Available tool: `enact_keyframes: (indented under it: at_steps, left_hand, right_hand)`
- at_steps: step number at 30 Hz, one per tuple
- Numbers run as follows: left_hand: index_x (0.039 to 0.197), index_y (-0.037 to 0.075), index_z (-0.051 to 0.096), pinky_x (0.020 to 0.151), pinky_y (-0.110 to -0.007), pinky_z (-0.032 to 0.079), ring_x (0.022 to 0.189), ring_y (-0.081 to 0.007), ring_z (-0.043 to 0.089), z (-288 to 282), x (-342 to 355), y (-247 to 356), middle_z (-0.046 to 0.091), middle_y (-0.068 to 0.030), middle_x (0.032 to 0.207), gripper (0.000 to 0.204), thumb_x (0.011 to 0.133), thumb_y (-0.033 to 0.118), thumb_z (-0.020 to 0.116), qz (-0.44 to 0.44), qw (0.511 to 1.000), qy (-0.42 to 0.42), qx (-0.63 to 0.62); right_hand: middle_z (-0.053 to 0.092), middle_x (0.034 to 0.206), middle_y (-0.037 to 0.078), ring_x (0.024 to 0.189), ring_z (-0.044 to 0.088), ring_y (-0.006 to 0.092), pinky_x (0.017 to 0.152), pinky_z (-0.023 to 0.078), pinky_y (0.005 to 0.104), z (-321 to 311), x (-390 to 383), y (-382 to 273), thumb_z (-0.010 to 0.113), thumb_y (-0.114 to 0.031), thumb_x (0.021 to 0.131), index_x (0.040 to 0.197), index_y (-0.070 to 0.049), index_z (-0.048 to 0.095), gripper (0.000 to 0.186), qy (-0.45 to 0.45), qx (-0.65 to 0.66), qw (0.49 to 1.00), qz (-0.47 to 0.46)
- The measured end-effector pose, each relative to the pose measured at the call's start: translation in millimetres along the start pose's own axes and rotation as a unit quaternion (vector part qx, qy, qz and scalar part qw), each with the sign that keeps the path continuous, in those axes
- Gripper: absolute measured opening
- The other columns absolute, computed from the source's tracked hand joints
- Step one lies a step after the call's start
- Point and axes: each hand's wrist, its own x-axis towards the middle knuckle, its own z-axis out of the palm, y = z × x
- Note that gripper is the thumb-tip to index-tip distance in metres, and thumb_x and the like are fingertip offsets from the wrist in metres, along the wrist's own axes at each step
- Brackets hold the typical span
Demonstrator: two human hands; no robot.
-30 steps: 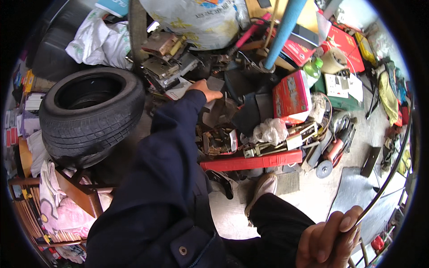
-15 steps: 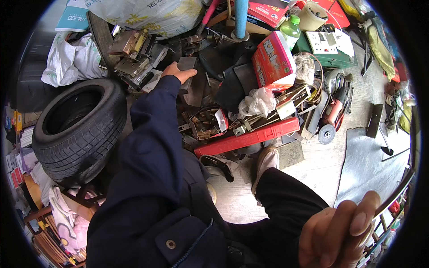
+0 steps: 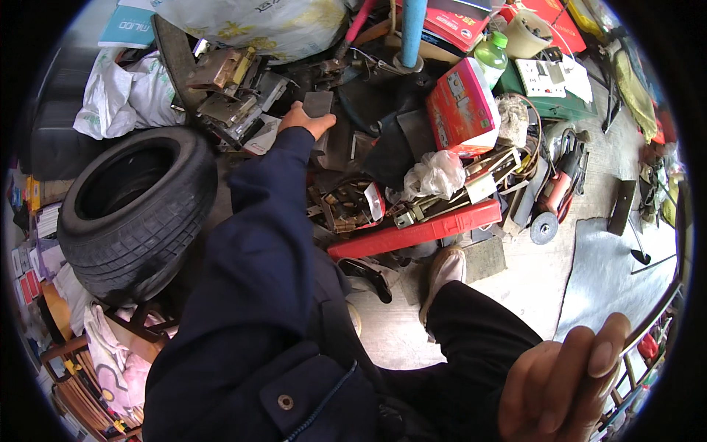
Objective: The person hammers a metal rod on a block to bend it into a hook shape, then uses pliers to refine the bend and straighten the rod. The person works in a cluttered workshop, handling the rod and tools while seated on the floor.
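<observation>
At the upper middle, my left hand [image 3: 305, 121] is closed around a dark grey rectangular block [image 3: 319, 104], thumb across its near side. The palm hides part of it. Left of that hand lies a stack of worn metal lock-like parts [image 3: 230, 92]. Below the wrist sits a red-edged container [image 3: 374, 202] of small brass-coloured and metal pieces. At the lower right, close to the camera, my right hand [image 3: 560, 379] is raised with its fingers curled and pressed together. What it holds, if anything, is hidden.
A black tyre [image 3: 136, 214] lies at the left. A long red case [image 3: 416, 230] crosses the floor before my shoes. Beyond it stand a red box [image 3: 462, 107] and a blue post [image 3: 412, 33]. An angle grinder [image 3: 560, 184] rests at the right, beside a grey sheet [image 3: 615, 276].
My view has shifted slightly, so most things sit a little farther right. My left hand keeps its hold on the grey block, which looks tilted differently. The right hand's fingers have moved slightly.
</observation>
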Motion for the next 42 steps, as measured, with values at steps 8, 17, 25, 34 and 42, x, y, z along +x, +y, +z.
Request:
enact_keyframes:
  at_steps: [8,17,25,34,42]
  left_hand:
    - [0.151,0.0,0.025,0.103,-0.042,0.045,0.123,-0.0393,0.056,-1,-23,-2,0.054,-0.0281,0.135,0.106,0.07,0.049,0.071,0.008,0.999,-0.025,0.047]
    - [0.154,0.007,0.014,0.1,-0.045,0.048,0.121,-0.0396,0.055,9,-38,-5,0.047,-0.0254,0.141,0.101,0.081,0.045,0.071,0.07,0.995,0.044,0.05]
    - [0.154,0.008,0.017,0.101,-0.045,0.045,0.123,-0.0414,0.054,17,-42,-3,0.048,-0.0256,0.143,0.099,0.079,0.042,0.072,0.067,0.996,0.062,-0.005]
    - [0.153,0.01,0.02,0.097,-0.047,0.047,0.117,-0.0417,0.057,14,-45,5,0.05,-0.0242,0.141,0.096,0.079,0.041,0.072,0.046,0.996,0.074,-0.002]
    - [0.156,0.012,0.014,0.094,-0.046,0.05,0.115,-0.0395,0.059,20,-59,5,0.05,-0.0254,0.14,0.098,0.082,0.046,0.069,0.024,0.997,0.073,0.027]
  right_hand:
    - [0.048,0.066,-0.001,0.044,0.033,0.0073,0.048,0.032,0.0243,11,5,5,0.048,-0.031,0.105,0.123,-0.012,0.053,0.027,-0.026,0.024,0.999,0.0]
    - [0.047,0.065,0.0,0.046,0.036,0.0074,0.049,0.032,0.0246,23,8,5,0.049,-0.027,0.105,0.116,-0.008,0.056,0.024,-0.017,0.06,0.998,0.008]
    - [0.048,0.064,0.002,0.045,0.038,0.0079,0.048,0.034,0.0248,22,-5,0,0.055,-0.026,0.102,0.114,-0.007,0.056,0.022,-0.001,0.074,0.997,0.003]
    - [0.048,0.065,0.001,0.045,0.038,0.0075,0.049,0.034,0.024,22,-4,-2,0.057,-0.025,0.101,0.114,-0.007,0.055,0.022,0.035,0.07,0.997,0.013]
    - [0.047,0.065,0.001,0.045,0.036,0.0067,0.048,0.032,0.0241,29,-11,3,0.054,-0.025,0.103,0.117,-0.006,0.053,0.024,-0.016,0.058,0.998,-0.022]
